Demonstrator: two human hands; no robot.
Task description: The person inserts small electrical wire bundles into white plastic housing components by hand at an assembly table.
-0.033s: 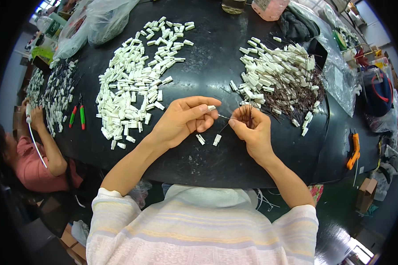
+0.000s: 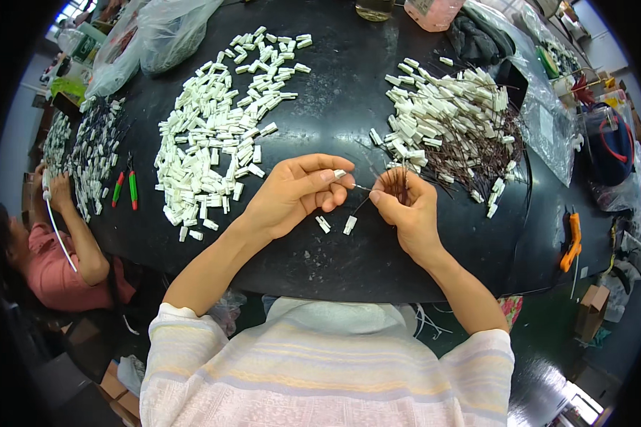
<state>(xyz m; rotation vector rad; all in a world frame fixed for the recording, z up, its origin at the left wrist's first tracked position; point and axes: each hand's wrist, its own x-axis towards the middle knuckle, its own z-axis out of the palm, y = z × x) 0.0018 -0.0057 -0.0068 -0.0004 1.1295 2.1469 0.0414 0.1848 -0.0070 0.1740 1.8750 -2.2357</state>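
My left hand (image 2: 292,193) pinches a small white plastic connector (image 2: 339,174) between thumb and forefinger. My right hand (image 2: 407,212) grips a bundle of thin dark wires (image 2: 399,181), one wire end pointing at the connector. The two hands almost touch above the round black table (image 2: 349,263). Two loose white connectors (image 2: 335,225) lie just below the hands. A big heap of bare white connectors (image 2: 221,135) spreads to the left. A heap of connectors with dark wires attached (image 2: 452,121) lies to the right.
A person in a red shirt (image 2: 46,274) works at the table's left edge beside another pile of wired parts (image 2: 85,153). Red and green handled tools (image 2: 124,188) lie nearby. Plastic bags (image 2: 167,32) sit at the back left, an orange tool (image 2: 570,242) at the right rim.
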